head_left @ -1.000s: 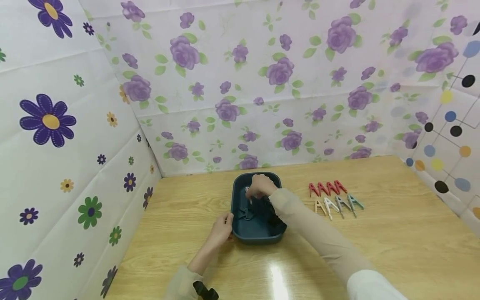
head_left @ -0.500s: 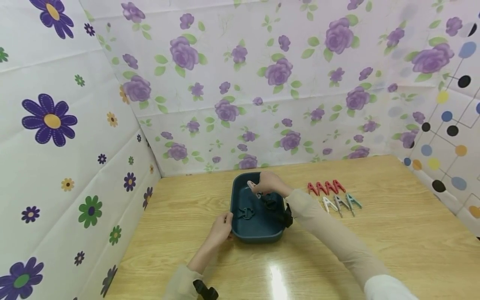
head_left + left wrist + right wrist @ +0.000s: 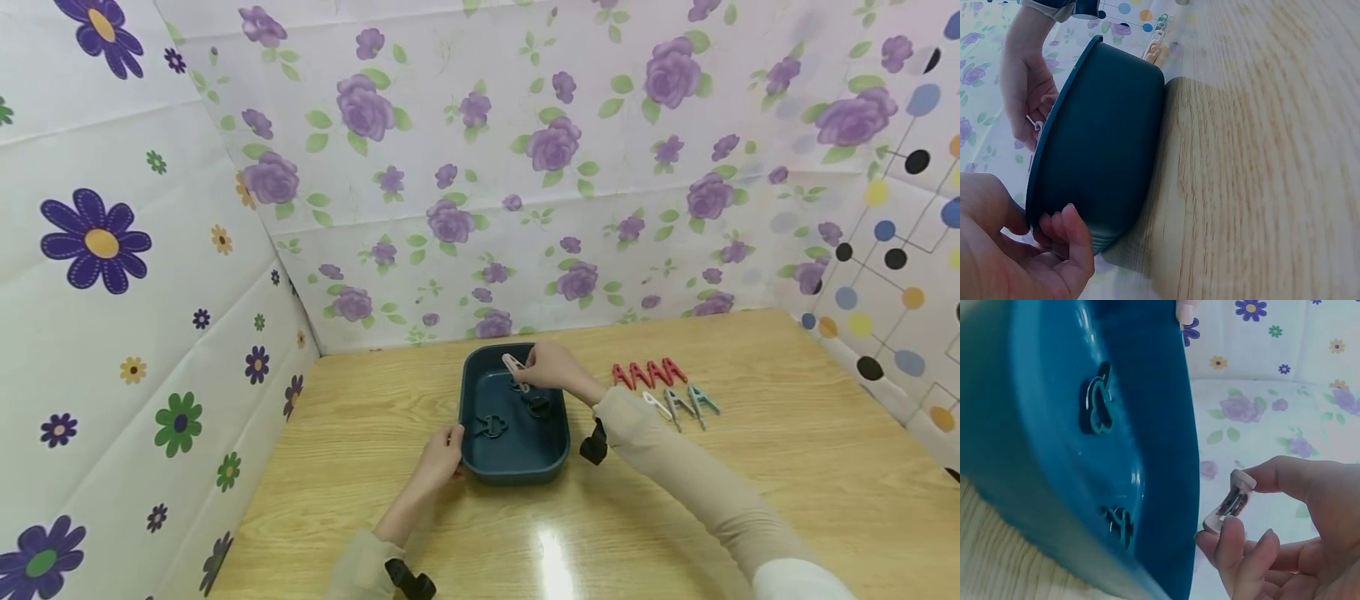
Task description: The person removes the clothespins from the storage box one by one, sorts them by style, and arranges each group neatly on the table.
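My right hand [image 3: 555,367] pinches a pale pink clothespin [image 3: 513,363] over the far part of a dark blue-green plastic basin [image 3: 514,479]. In the right wrist view, thumb and fingertips hold the clothespin [image 3: 1232,503] by its two ends, just beyond the basin's wall [image 3: 1160,425]. My left hand [image 3: 441,454] grips the basin's near left side; in the left wrist view its thumb and fingers [image 3: 1075,234] close over the rim. Two dark green clothespins lie on the basin floor, one at left [image 3: 492,426] and another at right [image 3: 538,407].
Right of the basin, several red clothespins [image 3: 649,374] stand in a row on the wooden table [image 3: 360,400]. In front of them lie a white clothespin [image 3: 657,405], a grey one [image 3: 678,407] and a teal one [image 3: 703,405]. Flowered cloth [image 3: 450,275] hangs behind the table.
My right hand has come up from inside the basin with the pale pink clothespin and shifted right. My left hand has stayed on the basin's side.
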Action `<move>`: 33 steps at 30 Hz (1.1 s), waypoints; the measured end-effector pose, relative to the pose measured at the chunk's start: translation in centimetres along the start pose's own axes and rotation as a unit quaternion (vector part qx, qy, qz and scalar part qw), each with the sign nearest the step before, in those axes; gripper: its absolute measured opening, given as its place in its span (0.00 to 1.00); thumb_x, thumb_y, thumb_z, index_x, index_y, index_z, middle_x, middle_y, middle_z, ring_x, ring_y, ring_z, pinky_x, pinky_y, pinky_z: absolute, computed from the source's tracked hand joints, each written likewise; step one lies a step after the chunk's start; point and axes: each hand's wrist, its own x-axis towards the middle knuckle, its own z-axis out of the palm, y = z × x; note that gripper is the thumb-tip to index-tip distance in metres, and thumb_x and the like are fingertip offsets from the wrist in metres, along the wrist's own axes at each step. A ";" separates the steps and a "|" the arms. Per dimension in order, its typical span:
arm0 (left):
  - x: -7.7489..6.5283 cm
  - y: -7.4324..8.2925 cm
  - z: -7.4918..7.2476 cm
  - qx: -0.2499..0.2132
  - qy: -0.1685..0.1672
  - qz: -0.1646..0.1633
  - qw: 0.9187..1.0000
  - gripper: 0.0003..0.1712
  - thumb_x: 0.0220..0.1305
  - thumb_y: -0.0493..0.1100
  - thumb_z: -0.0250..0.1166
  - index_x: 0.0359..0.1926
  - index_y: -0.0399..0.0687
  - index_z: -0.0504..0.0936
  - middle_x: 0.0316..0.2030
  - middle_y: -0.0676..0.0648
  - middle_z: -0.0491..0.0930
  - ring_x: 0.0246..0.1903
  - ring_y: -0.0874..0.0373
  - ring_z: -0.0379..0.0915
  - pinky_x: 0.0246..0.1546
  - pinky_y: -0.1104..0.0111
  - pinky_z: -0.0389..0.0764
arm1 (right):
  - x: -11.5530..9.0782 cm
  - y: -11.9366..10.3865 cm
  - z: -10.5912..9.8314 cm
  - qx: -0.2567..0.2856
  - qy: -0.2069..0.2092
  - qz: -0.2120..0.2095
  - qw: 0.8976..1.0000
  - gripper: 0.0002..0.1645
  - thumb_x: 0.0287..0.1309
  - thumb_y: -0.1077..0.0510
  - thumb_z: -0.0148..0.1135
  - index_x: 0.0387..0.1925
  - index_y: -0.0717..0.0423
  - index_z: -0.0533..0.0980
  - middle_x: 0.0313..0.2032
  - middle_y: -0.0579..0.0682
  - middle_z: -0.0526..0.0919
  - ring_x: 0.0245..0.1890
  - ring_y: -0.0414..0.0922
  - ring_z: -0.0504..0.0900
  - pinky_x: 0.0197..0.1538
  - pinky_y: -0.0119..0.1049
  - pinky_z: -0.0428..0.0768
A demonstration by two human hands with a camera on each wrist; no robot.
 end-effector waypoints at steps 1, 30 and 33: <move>0.0 0.0 0.0 0.000 0.000 0.000 1.000 0.28 0.78 0.48 0.41 0.65 0.29 0.64 0.33 0.41 0.70 0.26 0.55 0.68 0.28 0.65 0.81 | 0.0 0.2 0.0 0.000 0.004 -0.001 1.000 0.28 0.56 0.52 0.65 0.05 0.50 0.67 0.04 0.39 0.61 0.09 0.36 0.54 0.17 0.27 0.54; 0.2 -0.2 0.0 0.003 0.000 0.002 1.000 0.28 0.78 0.48 0.40 0.66 0.30 0.63 0.35 0.41 0.71 0.26 0.56 0.68 0.29 0.65 0.81 | -3.9 8.4 -2.2 0.050 0.108 0.011 0.993 0.14 0.58 0.51 0.66 0.36 0.58 0.78 0.29 0.53 0.83 0.23 0.43 0.75 0.26 0.34 0.72; 0.2 -0.3 0.1 0.001 0.000 0.003 1.000 0.28 0.78 0.48 0.40 0.65 0.30 0.64 0.34 0.41 0.71 0.26 0.56 0.68 0.29 0.65 0.81 | -4.4 9.5 -2.8 0.038 0.099 0.022 0.994 0.15 0.59 0.49 0.65 0.36 0.58 0.78 0.31 0.54 0.83 0.24 0.42 0.75 0.27 0.33 0.73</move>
